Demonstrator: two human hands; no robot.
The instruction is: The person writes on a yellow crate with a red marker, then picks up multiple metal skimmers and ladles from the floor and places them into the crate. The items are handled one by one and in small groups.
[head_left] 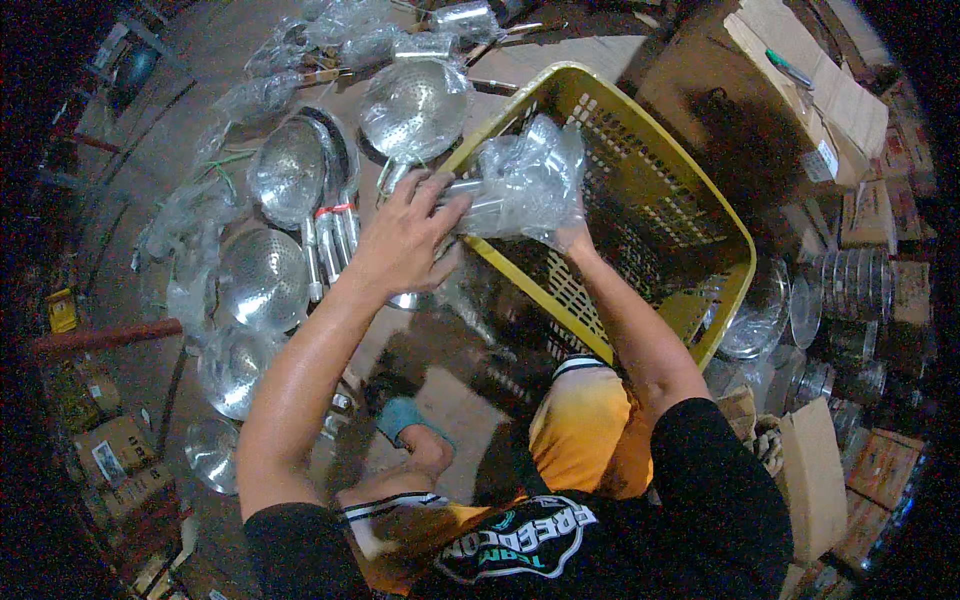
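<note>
The room is dim, with more light near the middle. I can't tell where it comes from. White glare sits on the scoops at nine o'clock and on the bag at one o'clock. The basket looks dark inside. A shadow darkens the big box at two o'clock. Edges bend near the black, speckly rim. The boxes at eight o'clock look fuzzy.
</note>
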